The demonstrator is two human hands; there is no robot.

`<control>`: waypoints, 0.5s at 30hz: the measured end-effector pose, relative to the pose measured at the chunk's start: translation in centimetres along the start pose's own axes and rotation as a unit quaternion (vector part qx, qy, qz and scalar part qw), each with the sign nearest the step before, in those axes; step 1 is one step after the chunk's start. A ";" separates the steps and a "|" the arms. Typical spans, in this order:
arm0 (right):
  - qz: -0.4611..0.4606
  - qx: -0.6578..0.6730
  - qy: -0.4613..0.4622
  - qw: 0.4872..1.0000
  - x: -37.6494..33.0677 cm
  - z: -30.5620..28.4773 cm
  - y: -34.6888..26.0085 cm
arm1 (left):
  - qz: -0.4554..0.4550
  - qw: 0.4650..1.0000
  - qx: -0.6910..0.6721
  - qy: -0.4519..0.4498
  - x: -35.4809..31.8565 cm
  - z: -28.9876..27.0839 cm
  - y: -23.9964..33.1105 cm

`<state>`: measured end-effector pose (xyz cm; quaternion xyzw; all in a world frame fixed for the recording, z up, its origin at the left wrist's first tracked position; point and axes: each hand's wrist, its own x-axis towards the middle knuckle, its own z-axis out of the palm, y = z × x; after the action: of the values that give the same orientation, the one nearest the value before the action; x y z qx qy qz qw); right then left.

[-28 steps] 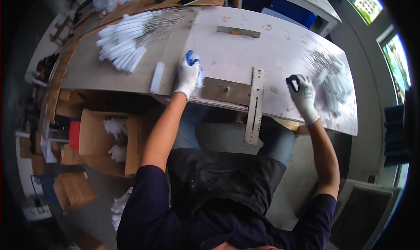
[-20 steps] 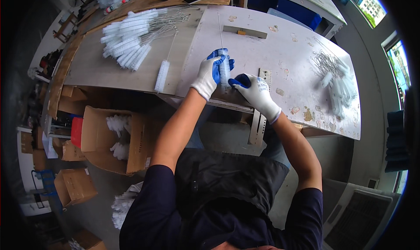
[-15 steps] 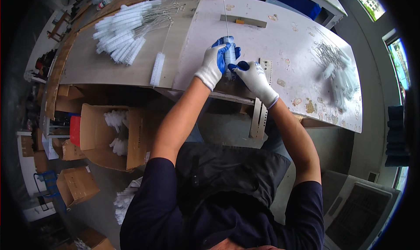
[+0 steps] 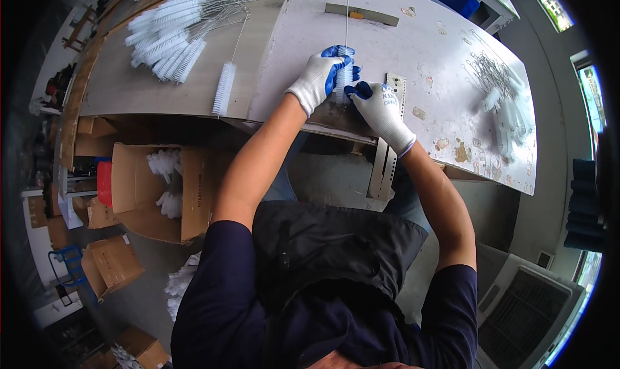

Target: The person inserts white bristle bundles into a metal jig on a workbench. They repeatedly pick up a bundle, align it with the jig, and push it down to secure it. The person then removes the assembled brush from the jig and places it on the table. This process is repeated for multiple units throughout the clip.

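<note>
Both my hands wear white gloves with blue palms. My left hand [image 4: 321,77] is wrapped around the white bristle head of a wire-handled tube brush [image 4: 344,78], whose thin wire stem runs straight away from me up the worktable [image 4: 310,20]. My right hand [image 4: 381,107] pinches the near end of the same bristle head from the right. The two hands touch over a metal strip [image 4: 386,156] with holes that lies across the table's front edge.
A heap of white brushes [image 4: 171,30] lies at the table's far left, a single brush [image 4: 225,88] beside it. Another pile of brushes [image 4: 500,101] lies at the right. An open cardboard box [image 4: 155,191] with white brushes stands on the floor at my left.
My right hand came in from the right pile to the table's middle and met my left hand on the brush. The brush now stands stem-away between both hands.
</note>
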<state>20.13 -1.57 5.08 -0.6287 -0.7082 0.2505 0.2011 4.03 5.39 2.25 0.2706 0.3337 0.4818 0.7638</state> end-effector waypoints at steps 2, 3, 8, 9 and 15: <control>-0.077 -0.028 0.048 0.995 -0.8 -0.4 0.0 | 0.007 1.000 0.007 -0.019 0.2 -0.8 0.0; -0.132 -0.031 0.080 0.987 -1.2 -0.7 0.5 | 0.010 1.000 0.018 -0.013 0.2 -0.8 -0.2; -0.352 -0.178 0.044 0.918 -1.7 -3.4 0.8 | -0.012 0.998 0.059 -0.027 0.7 -0.8 0.2; -0.382 -0.227 0.002 0.896 -1.2 -3.1 1.2 | -0.023 0.997 0.057 -0.037 0.6 -0.9 0.3; -0.463 -0.297 -0.049 0.834 1.7 -2.6 1.1 | 0.046 0.990 0.118 -0.061 2.1 -1.9 -0.5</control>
<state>22.30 0.50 6.43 -0.2434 -0.9658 -0.0636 0.0622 3.55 7.28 0.14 0.4032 0.3282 0.4558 0.7225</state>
